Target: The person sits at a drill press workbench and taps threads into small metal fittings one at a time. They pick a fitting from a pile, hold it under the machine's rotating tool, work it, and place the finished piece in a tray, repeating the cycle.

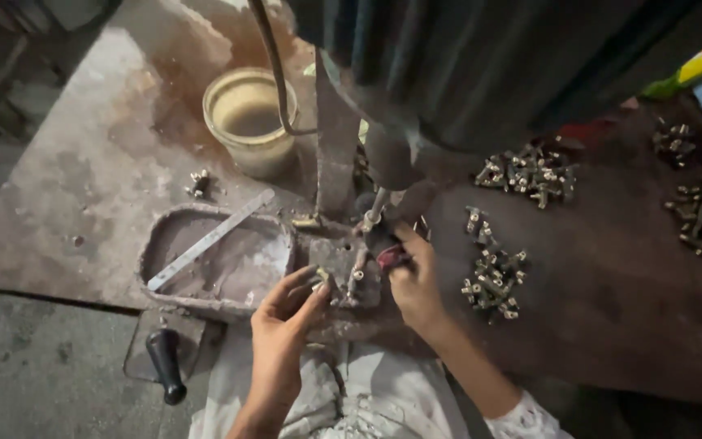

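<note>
Hands work at the lower middle of the frame, apart from each other, at a small metal fixture block point(349, 280) under a press spindle point(373, 210). The left hand point(282, 321) pinches a small brass fitting point(321, 276) between thumb and fingertips at the block's left edge. The right hand point(416, 284) closes around a red-handled tool point(389, 258) just right of the block. The step in hand looks like seating one fitting in the fixture; the next move would call for steady alignment under the spindle with fingers kept away. Right of the hands lies a heap of brass fittings point(491, 280), another heap point(530, 172) farther up. Left sits a grey tray point(274, 232) with a metal strip point(209, 240), beyond it a yellowish bucket point(249, 122).
</note>
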